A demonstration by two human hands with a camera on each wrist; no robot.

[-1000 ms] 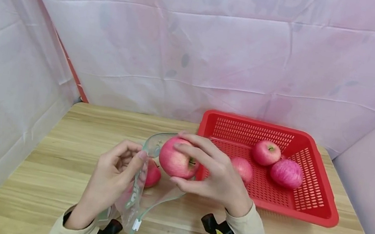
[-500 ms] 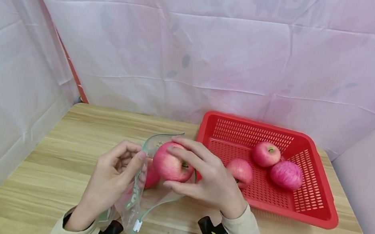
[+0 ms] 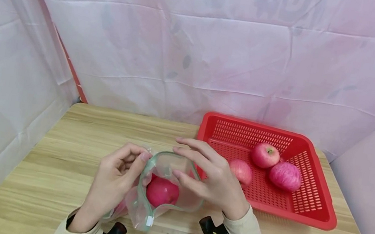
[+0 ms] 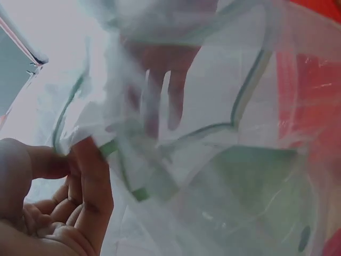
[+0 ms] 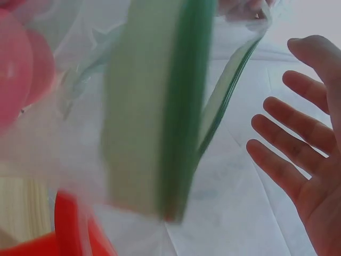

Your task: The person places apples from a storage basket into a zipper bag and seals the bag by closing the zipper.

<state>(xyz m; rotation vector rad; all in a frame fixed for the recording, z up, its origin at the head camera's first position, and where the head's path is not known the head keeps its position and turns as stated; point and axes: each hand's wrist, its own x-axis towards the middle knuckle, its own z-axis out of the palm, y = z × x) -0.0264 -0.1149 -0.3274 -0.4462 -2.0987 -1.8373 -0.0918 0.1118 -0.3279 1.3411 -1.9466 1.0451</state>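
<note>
My left hand (image 3: 113, 182) pinches the edge of a clear zip bag (image 3: 191, 202) between thumb and fingers; the left wrist view shows the grip on its green-lined rim. The bag's mouth gapes, and a red apple (image 3: 162, 192) lies inside. More red fruit shows through the plastic lower left, partly hidden by my left hand. A white slider (image 3: 149, 221) sits at the near end of the zip. Over the right side of the mouth, my right hand (image 3: 213, 177) has its fingers spread and holds nothing; the right wrist view shows those fingers (image 5: 285, 168) apart from the bag.
A red plastic basket (image 3: 321, 193) stands at the right on the wooden table (image 3: 70, 148). In it are a pink apple (image 3: 265, 155), a darker striped apple (image 3: 285, 176) and another apple (image 3: 241, 173) near my right wrist. Pale cloth (image 3: 219, 53) hangs behind and at both sides.
My right hand held an apple at the bag's mouth and has let it go; an apple now lies within. The mouth has swung rightward and opened wider. My left hand kept its pinch.
</note>
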